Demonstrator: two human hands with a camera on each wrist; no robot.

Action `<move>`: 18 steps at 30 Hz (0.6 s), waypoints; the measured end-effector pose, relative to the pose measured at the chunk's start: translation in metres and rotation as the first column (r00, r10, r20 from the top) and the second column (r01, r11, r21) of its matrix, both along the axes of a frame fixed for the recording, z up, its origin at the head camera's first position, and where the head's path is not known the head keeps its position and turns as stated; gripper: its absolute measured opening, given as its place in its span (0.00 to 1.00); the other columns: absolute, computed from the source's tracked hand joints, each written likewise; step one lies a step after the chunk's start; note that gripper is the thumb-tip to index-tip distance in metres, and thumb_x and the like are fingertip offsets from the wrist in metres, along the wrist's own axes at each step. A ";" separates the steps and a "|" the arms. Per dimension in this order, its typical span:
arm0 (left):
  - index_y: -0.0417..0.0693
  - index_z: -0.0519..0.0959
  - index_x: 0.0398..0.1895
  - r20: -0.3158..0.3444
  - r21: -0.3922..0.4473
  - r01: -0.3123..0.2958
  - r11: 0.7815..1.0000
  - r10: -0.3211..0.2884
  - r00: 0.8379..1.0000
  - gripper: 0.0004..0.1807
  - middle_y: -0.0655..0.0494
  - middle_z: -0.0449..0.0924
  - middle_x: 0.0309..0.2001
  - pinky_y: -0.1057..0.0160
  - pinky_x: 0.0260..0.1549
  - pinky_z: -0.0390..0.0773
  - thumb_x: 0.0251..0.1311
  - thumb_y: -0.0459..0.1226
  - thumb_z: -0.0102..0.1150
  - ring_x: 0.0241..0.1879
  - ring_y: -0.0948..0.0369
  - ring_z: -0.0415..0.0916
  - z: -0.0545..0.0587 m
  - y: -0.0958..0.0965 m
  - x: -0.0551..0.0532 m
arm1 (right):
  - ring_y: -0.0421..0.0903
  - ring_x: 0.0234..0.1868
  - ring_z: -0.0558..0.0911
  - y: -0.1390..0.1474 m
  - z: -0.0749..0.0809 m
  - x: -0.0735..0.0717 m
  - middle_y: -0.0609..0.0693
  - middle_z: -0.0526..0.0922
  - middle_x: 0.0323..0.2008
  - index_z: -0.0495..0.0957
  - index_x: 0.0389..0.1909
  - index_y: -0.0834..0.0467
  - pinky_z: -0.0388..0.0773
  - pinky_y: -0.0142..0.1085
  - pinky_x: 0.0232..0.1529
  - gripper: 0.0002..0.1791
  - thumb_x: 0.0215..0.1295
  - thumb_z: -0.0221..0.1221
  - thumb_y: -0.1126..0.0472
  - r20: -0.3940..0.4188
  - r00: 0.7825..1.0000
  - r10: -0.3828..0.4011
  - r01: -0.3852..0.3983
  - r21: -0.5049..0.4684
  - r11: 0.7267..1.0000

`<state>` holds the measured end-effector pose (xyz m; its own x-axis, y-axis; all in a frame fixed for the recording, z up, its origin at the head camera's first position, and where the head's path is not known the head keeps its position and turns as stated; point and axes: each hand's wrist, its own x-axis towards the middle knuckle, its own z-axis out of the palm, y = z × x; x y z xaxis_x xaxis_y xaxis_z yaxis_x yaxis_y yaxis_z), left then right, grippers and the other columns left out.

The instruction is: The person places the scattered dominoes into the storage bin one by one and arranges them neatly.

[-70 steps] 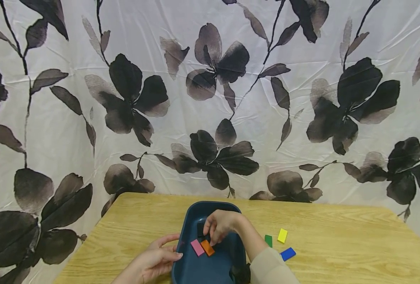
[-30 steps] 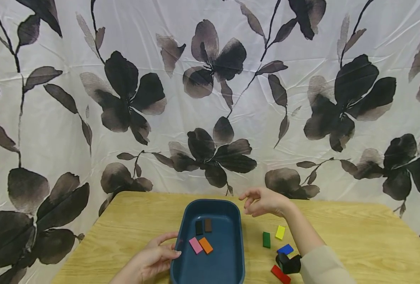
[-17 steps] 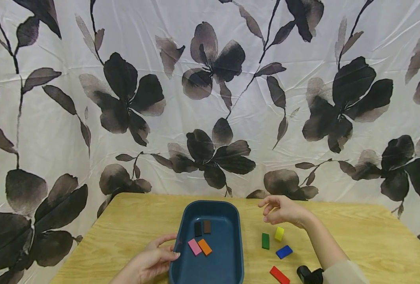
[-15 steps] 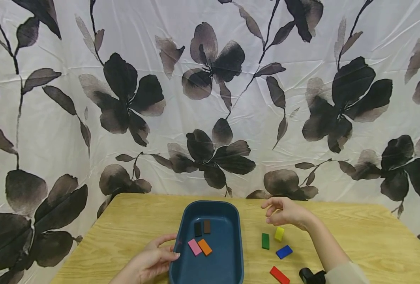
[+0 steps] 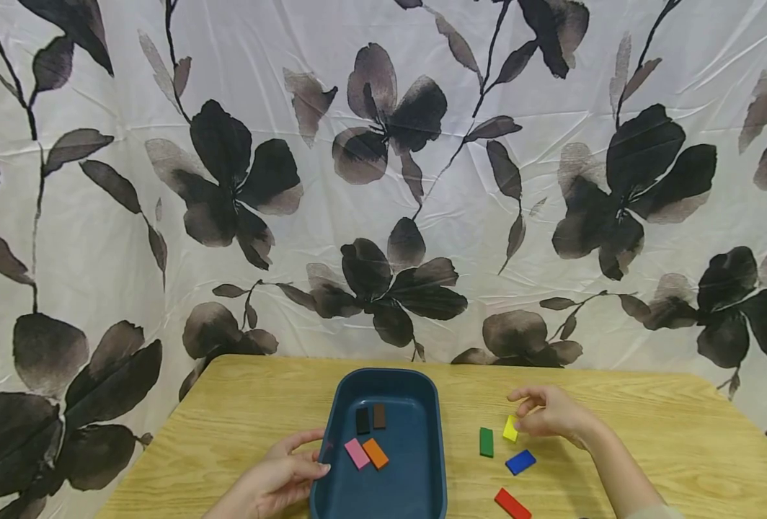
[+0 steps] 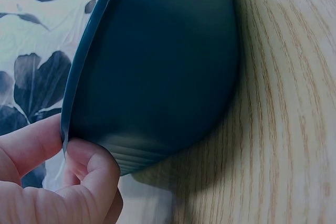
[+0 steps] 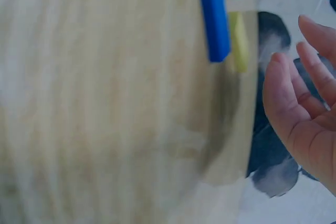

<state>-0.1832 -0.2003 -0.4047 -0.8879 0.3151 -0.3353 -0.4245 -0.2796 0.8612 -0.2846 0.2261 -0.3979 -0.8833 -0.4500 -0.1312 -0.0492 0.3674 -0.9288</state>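
My left hand (image 5: pixel 281 472) pinches the left rim of a dark blue tray (image 5: pixel 416 468); the left wrist view shows thumb and fingers on the tray's edge (image 6: pixel 79 77). Inside lie a black block (image 5: pixel 362 420), a brown block (image 5: pixel 380 416), a pink block (image 5: pixel 357 454) and an orange block (image 5: pixel 375 454). My right hand (image 5: pixel 555 414) hovers by the yellow block (image 5: pixel 510 428), hiding part of it in the head view. In the right wrist view its loosely bent fingers (image 7: pixel 286 93) hold nothing and stand apart from the yellow block (image 7: pixel 239 45).
Right of the tray, a green block (image 5: pixel 486 442), a blue block (image 5: pixel 520 462) and a red block (image 5: pixel 512 503) lie on the wooden table (image 5: pixel 617 404). Behind the table hangs a white curtain (image 5: pixel 487 43) with dark flowers.
My right hand has left the tray, where the brown block now lies beside the black one, and has moved right and then down to the yellow block. My left hand stays on the rim.
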 end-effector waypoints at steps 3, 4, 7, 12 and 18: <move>0.30 0.44 0.67 0.003 -0.005 0.002 1.000 -0.002 1.000 0.40 0.45 0.75 0.43 0.60 0.43 0.77 0.54 0.19 0.54 0.40 0.59 0.77 0.000 0.000 0.000 | 0.43 0.31 0.75 0.004 -0.008 0.001 0.55 0.72 0.34 0.63 0.53 0.78 0.75 0.30 0.29 0.31 0.48 0.64 0.72 0.003 1.000 -0.012 0.012 0.000 1.000; 0.31 0.44 0.67 0.004 -0.005 0.001 1.000 -0.001 1.000 0.40 0.45 0.76 0.43 0.60 0.43 0.77 0.54 0.19 0.54 0.40 0.59 0.77 0.000 0.000 0.000 | 0.43 0.31 0.75 0.004 -0.010 0.002 0.55 0.73 0.33 0.63 0.52 0.79 0.75 0.30 0.29 0.31 0.48 0.65 0.72 -0.004 1.000 -0.012 0.012 0.008 1.000; 0.30 0.44 0.67 0.000 -0.004 -0.001 1.000 0.001 1.000 0.40 0.45 0.76 0.43 0.60 0.43 0.77 0.54 0.19 0.54 0.40 0.59 0.78 0.000 0.000 0.001 | 0.44 0.32 0.74 0.006 -0.015 0.002 0.55 0.74 0.31 0.65 0.51 0.79 0.74 0.30 0.28 0.31 0.46 0.67 0.72 -0.031 0.999 -0.020 0.021 0.048 0.999; 0.30 0.44 0.67 -0.002 -0.001 -0.006 1.000 0.006 1.000 0.40 0.44 0.75 0.44 0.60 0.43 0.77 0.54 0.18 0.53 0.40 0.58 0.77 -0.001 0.000 0.000 | 0.45 0.32 0.70 0.006 -0.021 0.003 0.53 0.70 0.30 0.67 0.50 0.78 0.73 0.30 0.27 0.33 0.43 0.70 0.70 -0.044 0.996 -0.072 0.077 0.122 0.990; 0.31 0.43 0.67 0.014 -0.011 -0.010 1.000 0.010 1.000 0.40 0.44 0.75 0.44 0.60 0.44 0.77 0.55 0.18 0.53 0.40 0.59 0.77 -0.001 0.000 0.000 | 0.47 0.33 0.67 0.003 -0.023 0.002 0.54 0.69 0.30 0.70 0.48 0.76 0.69 0.31 0.28 0.33 0.41 0.72 0.67 -0.103 0.993 -0.049 0.070 0.205 0.976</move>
<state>-0.1834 -0.2004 -0.4053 -0.8861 0.3026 -0.3510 -0.4337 -0.2748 0.8581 -0.2826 0.2290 -0.4206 -0.9209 -0.3680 -0.1289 -0.1073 0.5570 -0.8236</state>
